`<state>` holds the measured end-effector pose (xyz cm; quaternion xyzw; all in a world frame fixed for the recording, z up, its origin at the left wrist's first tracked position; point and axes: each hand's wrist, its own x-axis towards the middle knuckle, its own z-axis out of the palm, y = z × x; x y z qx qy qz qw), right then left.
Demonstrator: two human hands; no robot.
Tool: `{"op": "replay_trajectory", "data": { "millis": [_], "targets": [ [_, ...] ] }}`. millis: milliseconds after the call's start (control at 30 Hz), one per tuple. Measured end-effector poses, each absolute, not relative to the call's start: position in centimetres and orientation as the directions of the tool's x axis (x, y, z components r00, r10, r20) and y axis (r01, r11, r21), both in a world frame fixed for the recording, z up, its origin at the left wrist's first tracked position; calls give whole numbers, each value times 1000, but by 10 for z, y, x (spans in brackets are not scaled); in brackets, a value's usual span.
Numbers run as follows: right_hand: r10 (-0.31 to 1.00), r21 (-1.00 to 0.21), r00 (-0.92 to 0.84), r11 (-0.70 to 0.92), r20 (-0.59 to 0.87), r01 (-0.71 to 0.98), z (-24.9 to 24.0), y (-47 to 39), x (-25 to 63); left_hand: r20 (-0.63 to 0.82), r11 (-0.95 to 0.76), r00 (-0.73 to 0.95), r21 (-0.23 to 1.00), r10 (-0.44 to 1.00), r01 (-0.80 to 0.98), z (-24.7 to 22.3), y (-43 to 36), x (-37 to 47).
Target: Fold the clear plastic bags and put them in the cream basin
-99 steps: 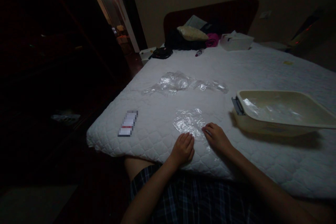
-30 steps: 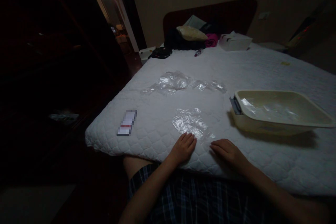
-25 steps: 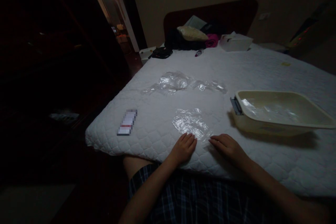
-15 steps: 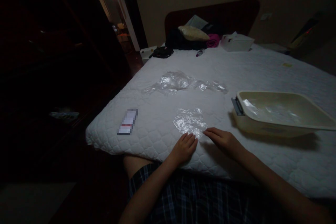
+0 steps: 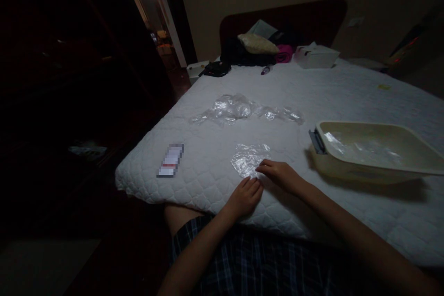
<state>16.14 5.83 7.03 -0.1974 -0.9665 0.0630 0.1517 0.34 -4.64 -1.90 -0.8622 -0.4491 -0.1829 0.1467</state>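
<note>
Beyond the loosely spread left hand [image 5: 245, 197], partly under right hand [image 5: 280, 174], pinch unclear: clear plastic [image 5: 247, 158].

The mattress [image 5: 340, 97] is white, quilted in a diamond-like pattern most distinct along the near edge. The plastic film [image 5: 243, 158] by the middle of the near edge is clear, with silvery-white glints; the larger heap of film [image 5: 233, 106] farther in is likewise clear and glinting. Toward the right edge, the tub [image 5: 364, 174] is translucent cream, with a dark grey latch [image 5: 317, 142]. By the near left corner, an oblong item [image 5: 170, 160] shows white, a red band and dark ends; detail pixelated. Near the far edge: black bag [image 5: 217, 69], cream-gold cushion [image 5: 257, 44], magenta roll [image 5: 284, 54], white box [image 5: 316, 57]; beyond, dark reddish-brown headboard [image 5: 308, 16]. Below the near edge, shorts [image 5: 253, 263] in dark check, pale blue lines.
</note>
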Motion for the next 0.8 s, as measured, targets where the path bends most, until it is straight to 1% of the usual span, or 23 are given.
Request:
{"op": "replay_trajectory", "data": {
  "millis": [167,567,800],
  "targets": [
    [393,-279,-888,904,240,325,73,66,149,452,-552,531,-98,717,828,-19,-47,3],
    [371,-395,-885,885,281,246,58,70,137,467,-561,540,-108,700,821,-21,-46,3],
    [418,-497,-850,838,320,225,35,68,134,450,-553,531,-95,718,828,-23,-47,3]
  ]
}}
